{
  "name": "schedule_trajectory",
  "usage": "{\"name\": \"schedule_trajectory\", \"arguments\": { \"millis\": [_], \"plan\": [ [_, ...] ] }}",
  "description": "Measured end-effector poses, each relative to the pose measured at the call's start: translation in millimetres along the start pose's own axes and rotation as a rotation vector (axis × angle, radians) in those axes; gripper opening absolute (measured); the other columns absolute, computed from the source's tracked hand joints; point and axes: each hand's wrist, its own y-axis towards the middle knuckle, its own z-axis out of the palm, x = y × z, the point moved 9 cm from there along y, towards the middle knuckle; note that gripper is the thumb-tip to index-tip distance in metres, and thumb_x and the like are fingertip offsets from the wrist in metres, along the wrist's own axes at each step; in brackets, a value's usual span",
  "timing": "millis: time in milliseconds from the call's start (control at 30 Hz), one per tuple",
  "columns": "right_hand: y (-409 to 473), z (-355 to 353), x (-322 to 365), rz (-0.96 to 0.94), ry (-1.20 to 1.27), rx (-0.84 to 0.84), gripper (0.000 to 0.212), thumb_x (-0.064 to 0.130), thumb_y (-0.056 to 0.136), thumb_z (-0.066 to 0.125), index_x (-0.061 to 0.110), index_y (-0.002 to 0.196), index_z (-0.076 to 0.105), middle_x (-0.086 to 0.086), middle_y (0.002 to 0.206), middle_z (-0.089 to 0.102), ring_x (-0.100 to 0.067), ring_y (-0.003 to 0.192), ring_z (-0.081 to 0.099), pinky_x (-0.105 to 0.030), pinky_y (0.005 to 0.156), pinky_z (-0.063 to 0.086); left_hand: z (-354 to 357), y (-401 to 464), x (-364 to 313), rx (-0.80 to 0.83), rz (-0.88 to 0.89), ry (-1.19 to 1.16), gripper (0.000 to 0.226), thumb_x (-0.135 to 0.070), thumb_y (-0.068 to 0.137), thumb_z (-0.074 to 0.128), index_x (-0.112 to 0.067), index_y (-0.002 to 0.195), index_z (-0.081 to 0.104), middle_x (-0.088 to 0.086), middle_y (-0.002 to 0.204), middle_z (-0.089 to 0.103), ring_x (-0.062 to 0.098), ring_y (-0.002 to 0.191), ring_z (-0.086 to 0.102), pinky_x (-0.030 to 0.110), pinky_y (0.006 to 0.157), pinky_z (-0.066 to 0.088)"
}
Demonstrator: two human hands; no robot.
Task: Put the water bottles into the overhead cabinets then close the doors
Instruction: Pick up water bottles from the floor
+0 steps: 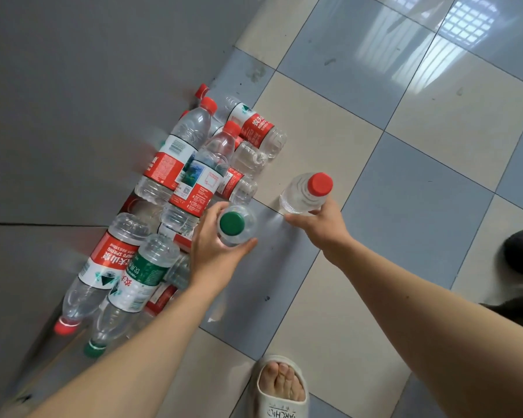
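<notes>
On a tiled floor (329, 122) by a bottle pile (191, 164), the left hand (215, 251) grips a green-capped bottle (234, 226); the right hand (320, 224) grips a red-capped bottle (307, 193).

Glossy checkered floor (405, 164), grey wall (73, 86)

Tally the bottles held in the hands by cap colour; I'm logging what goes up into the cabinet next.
Clear plastic bottle with green cap, in left hand: 1
Clear plastic bottle with red cap, in right hand: 1
Total: 2
</notes>
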Motion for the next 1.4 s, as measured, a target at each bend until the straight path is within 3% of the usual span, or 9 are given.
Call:
{"name": "schedule_trajectory", "arguments": {
  "millis": [133, 267, 400, 567, 700, 800, 1067, 1300, 1400],
  "plan": [
    [3.5, 4.3, -2.2, -0.014, 0.056, -0.051, 0.062, 0.005, 0.08, 0.083, 0.016, 0.135, 0.056, -0.002, 0.12, 0.07, -0.016, 0.109, 0.066, -0.018, 0.084, 0.053, 6.4, 0.3, 6.9, -0.035, -0.034, -0.052, 0.067, -0.025, 0.065, 0.092, -0.047, 0.114, 0.053, -0.012, 0.115, 0.064, 0.015, 0.108, 0.059, 0.033, 0.091, 0.049],
    [-7.3, 9.3, 2.5, -0.004, 0.091, -0.054, 0.059, 0.004, 0.08, 0.081, 0.017, 0.132, 0.056, 0.002, 0.112, 0.07, -0.012, 0.096, 0.067, -0.029, 0.086, 0.055, -0.3, -2.2, 0.0, -0.036, -0.065, -0.122, 0.055, -0.023, 0.068, 0.092, -0.037, 0.11, 0.059, -0.012, 0.107, 0.068, 0.011, 0.1, 0.064, 0.03, 0.085, 0.052],
    [-31.3, 17.5, 15.4, -0.005, 0.055, -0.015, 0.055, 0.009, 0.079, 0.084, 0.018, 0.127, 0.059, 0.006, 0.107, 0.071, -0.011, 0.097, 0.069, -0.03, 0.084, 0.056, -15.5, -14.3, -16.4, -0.003, -0.077, -0.191, 0.05, -0.022, 0.069, 0.092, -0.04, 0.104, 0.06, -0.02, 0.099, 0.068, -0.011, 0.089, 0.063, 0.005, 0.068, 0.047],
    [-81.6, 15.0, 67.3, -0.061, -0.002, 0.009, 0.062, 0.014, 0.074, 0.088, 0.024, 0.128, 0.06, 0.009, 0.116, 0.071, -0.007, 0.108, 0.065, -0.023, 0.083, 0.051, -50.9, -40.3, -56.8, 0.037, -0.076, -0.246, 0.055, -0.032, 0.069, 0.092, -0.035, 0.116, 0.063, -0.016, 0.107, 0.071, 0.005, 0.102, 0.066, 0.029, 0.085, 0.055],
    [-132.8, -1.9, 140.0, -0.142, -0.066, 0.008, 0.069, 0.017, 0.07, 0.09, 0.032, 0.13, 0.059, 0.013, 0.119, 0.069, -0.005, 0.112, 0.063, -0.023, 0.086, 0.052, -97.5, -66.3, -117.9, 0.044, -0.045, -0.287, 0.054, -0.03, 0.067, 0.092, -0.04, 0.113, 0.064, -0.024, 0.103, 0.07, -0.012, 0.095, 0.062, 0.013, 0.072, 0.053],
    [-173.4, -11.1, 208.6, -0.219, -0.099, 0.023, 0.07, 0.022, 0.068, 0.093, 0.032, 0.13, 0.06, 0.014, 0.12, 0.069, -0.005, 0.113, 0.063, -0.029, 0.091, 0.056, -141.3, -85.6, -177.2, 0.045, -0.012, -0.299, 0.055, -0.031, 0.066, 0.092, -0.037, 0.114, 0.064, -0.017, 0.106, 0.071, -0.002, 0.098, 0.067, 0.018, 0.075, 0.054],
    [-290.0, -36.9, 421.1, -0.461, -0.147, 0.076, 0.068, 0.036, 0.069, 0.091, 0.032, 0.129, 0.06, 0.019, 0.119, 0.065, 0.012, 0.106, 0.058, -0.004, 0.069, 0.048, -277.1, -152.9, -365.0, -0.018, 0.193, -0.331, 0.048, -0.032, 0.071, 0.089, -0.049, 0.107, 0.062, -0.02, 0.104, 0.069, -0.005, 0.097, 0.065, 0.006, 0.069, 0.05],
    [-428.8, -82.9, 598.2, -0.63, -0.178, 0.189, 0.067, 0.041, 0.068, 0.086, 0.024, 0.129, 0.064, 0.01, 0.12, 0.069, -0.006, 0.112, 0.063, -0.021, 0.084, 0.056, -393.2, -248.4, -515.3, -0.065, 0.303, -0.5, 0.039, -0.022, 0.074, 0.089, -0.029, 0.107, 0.069, 0.0, 0.097, 0.075, 0.018, 0.092, 0.073, 0.019, 0.071, 0.056],
    [-489.7, -95.8, 662.4, -0.723, -0.224, 0.224, 0.061, 0.043, 0.069, 0.085, 0.026, 0.125, 0.067, 0.014, 0.114, 0.07, -0.003, 0.109, 0.064, -0.012, 0.077, 0.055, -447.6, -296.4, -563.9, -0.142, 0.373, -0.552, 0.042, -0.024, 0.075, 0.087, -0.029, 0.112, 0.069, -0.001, 0.103, 0.075, 0.017, 0.096, 0.072, 0.021, 0.074, 0.057]
  ]
}}
